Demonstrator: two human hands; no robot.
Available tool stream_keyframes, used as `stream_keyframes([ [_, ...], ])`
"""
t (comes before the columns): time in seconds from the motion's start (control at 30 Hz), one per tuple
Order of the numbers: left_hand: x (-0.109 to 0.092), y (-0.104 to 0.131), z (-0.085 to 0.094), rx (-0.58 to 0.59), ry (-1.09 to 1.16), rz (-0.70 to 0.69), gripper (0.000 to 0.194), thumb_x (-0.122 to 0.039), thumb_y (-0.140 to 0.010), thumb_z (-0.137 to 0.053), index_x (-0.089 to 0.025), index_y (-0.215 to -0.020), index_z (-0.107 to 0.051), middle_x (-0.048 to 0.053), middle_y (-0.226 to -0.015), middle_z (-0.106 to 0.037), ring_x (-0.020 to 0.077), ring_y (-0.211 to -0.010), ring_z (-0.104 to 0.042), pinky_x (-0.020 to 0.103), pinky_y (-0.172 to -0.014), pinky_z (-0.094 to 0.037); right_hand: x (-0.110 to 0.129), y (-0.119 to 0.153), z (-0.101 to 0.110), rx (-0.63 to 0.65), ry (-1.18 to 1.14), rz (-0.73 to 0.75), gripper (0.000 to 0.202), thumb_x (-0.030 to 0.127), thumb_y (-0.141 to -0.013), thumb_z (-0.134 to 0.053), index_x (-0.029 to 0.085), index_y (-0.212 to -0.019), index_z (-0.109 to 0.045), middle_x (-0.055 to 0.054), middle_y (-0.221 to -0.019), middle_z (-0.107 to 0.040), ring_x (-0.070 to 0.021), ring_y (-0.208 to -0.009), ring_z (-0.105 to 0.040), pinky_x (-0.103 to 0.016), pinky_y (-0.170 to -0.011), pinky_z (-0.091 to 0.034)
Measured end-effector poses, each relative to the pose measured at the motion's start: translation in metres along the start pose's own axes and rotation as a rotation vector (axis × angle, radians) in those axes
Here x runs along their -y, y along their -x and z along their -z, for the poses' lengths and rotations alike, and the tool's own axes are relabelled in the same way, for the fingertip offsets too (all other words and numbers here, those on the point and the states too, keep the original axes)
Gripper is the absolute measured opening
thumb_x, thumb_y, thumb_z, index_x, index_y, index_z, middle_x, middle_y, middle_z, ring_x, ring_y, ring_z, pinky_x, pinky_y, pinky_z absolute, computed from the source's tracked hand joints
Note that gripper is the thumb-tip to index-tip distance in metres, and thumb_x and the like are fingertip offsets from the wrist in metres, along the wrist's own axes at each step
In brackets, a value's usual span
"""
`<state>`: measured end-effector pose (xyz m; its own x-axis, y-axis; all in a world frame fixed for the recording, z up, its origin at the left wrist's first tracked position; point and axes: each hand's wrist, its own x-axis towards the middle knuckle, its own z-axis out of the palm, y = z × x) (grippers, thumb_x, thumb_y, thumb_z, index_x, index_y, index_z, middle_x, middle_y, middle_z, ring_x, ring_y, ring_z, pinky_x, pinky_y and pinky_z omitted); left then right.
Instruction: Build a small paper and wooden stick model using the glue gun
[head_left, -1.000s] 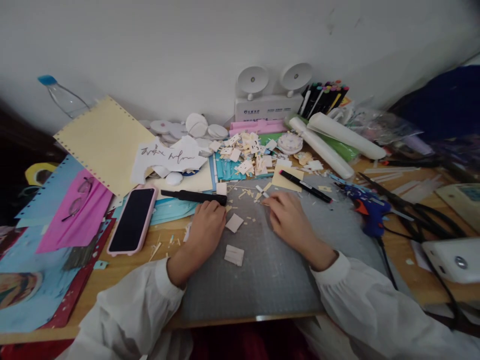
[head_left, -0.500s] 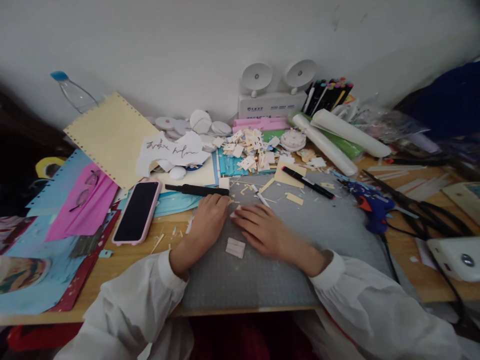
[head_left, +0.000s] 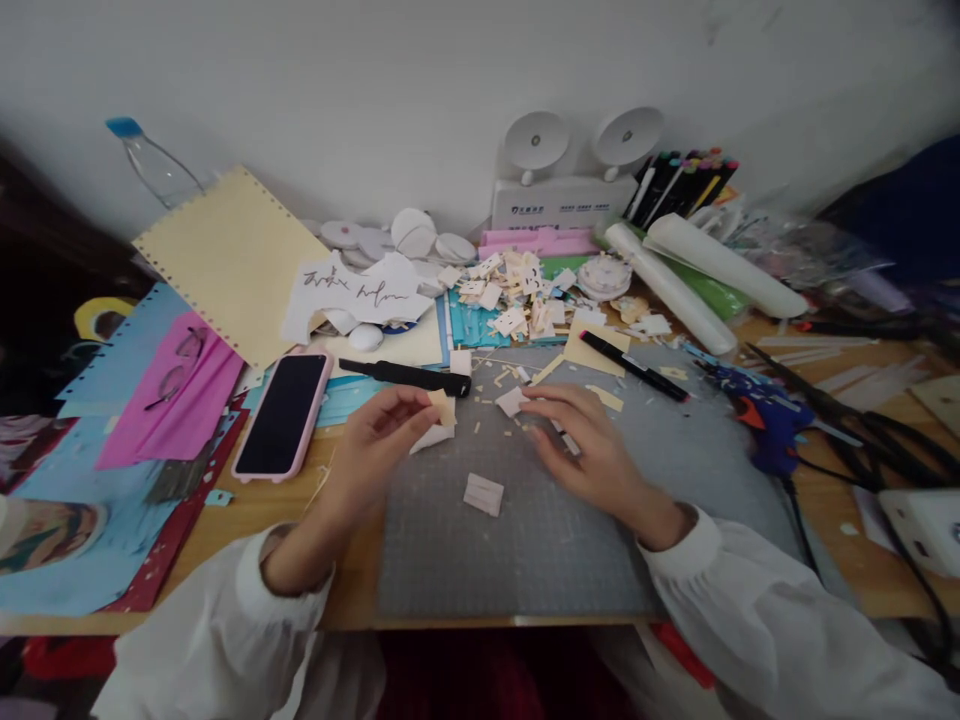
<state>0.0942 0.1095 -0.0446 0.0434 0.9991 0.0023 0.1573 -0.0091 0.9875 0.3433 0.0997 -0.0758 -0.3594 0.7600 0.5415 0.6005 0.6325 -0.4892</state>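
My left hand (head_left: 382, 432) pinches a small cream paper piece (head_left: 443, 406) between thumb and fingers, just over the left edge of the grey cutting mat (head_left: 517, 560). Directly beneath that piece, a white paper scrap (head_left: 433, 437) shows; whether it is held too I cannot tell. My right hand (head_left: 589, 450) is over the mat with thumb and forefinger apart. Its forefinger tip meets a small white piece (head_left: 511, 402). Partly under this hand lies a white pen (head_left: 564, 437). Nearer me, a small pale rectangular piece (head_left: 483, 494) rests flat on the mat.
A black craft knife (head_left: 405, 376) and a black marker (head_left: 634, 365) lie beyond my hands. Behind them is a heap of small paper cutouts (head_left: 525, 290). A phone (head_left: 283, 415) is at left; a blue glue gun (head_left: 765, 410) and scissors (head_left: 862, 420) are at right.
My hands have moved apart. The left has lifted off the mat with the cream piece in its fingers; the right has shifted rightward, uncovering a white piece. The view has shifted slightly.
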Motion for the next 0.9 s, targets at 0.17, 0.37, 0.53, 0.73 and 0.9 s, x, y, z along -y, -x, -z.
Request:
stream_keyframes([
  [0.17, -0.007, 0.023, 0.006, 0.1, 0.164, 0.11, 0.012, -0.03, -0.084, -0.066, -0.019, -0.085, -0.061, 0.0, -0.076, -0.066, 0.0125, -0.072, -0.061, 0.024, -0.07, -0.049, 0.029, 0.013, -0.005, 0.285, -0.083, 0.066, 0.037, 0.034, -0.086, -0.06, 0.023, -0.121, -0.054, -0.01, -0.114, -0.059, -0.0241, -0.106, -0.056, -0.042, -0.089, -0.048],
  [0.37, -0.012, 0.036, 0.013, 0.185, 0.174, 0.116, 0.018, -0.035, -0.088, -0.06, -0.019, -0.079, -0.063, -0.001, -0.073, -0.065, 0.0117, -0.07, -0.06, 0.023, -0.069, -0.047, 0.035, 0.021, -0.018, 0.473, 0.074, 0.041, 0.03, 0.026, -0.093, -0.049, 0.02, -0.123, -0.053, -0.01, -0.113, -0.062, -0.0241, -0.1, -0.056, -0.044, -0.084, -0.048],
  [0.53, 0.004, 0.049, 0.011, 0.175, 0.105, 0.121, 0.021, -0.036, -0.085, -0.06, -0.018, -0.074, -0.059, -0.001, -0.068, -0.061, 0.0123, -0.066, -0.058, 0.024, -0.065, -0.047, 0.017, -0.012, 0.005, 0.29, 0.078, 0.017, 0.026, 0.027, -0.093, -0.05, 0.022, -0.118, -0.054, -0.01, -0.112, -0.063, -0.0236, -0.104, -0.058, -0.042, -0.088, -0.048],
  [0.73, 0.035, 0.084, 0.006, 0.156, -0.18, 0.027, 0.019, -0.034, -0.087, -0.057, -0.019, -0.076, -0.061, 0.002, -0.073, -0.063, 0.0157, -0.07, -0.06, 0.026, -0.066, -0.048, -0.025, -0.079, -0.021, 0.328, 0.144, 0.155, 0.036, 0.013, -0.091, -0.043, 0.022, -0.123, -0.057, -0.009, -0.125, -0.06, -0.0218, -0.115, -0.055, -0.041, -0.095, -0.046],
  [0.9, 0.042, 0.096, 0.003, 0.214, -0.344, -0.111, 0.016, -0.029, -0.091, -0.053, -0.02, -0.079, -0.06, 0.003, -0.079, -0.065, 0.0171, -0.075, -0.06, 0.028, -0.071, -0.048, -0.052, -0.103, -0.053, 0.433, 0.186, 0.205, 0.032, 0.017, -0.086, -0.057, 0.022, -0.118, -0.062, -0.008, -0.119, -0.065, -0.0235, -0.11, -0.057, -0.041, -0.091, -0.045],
])
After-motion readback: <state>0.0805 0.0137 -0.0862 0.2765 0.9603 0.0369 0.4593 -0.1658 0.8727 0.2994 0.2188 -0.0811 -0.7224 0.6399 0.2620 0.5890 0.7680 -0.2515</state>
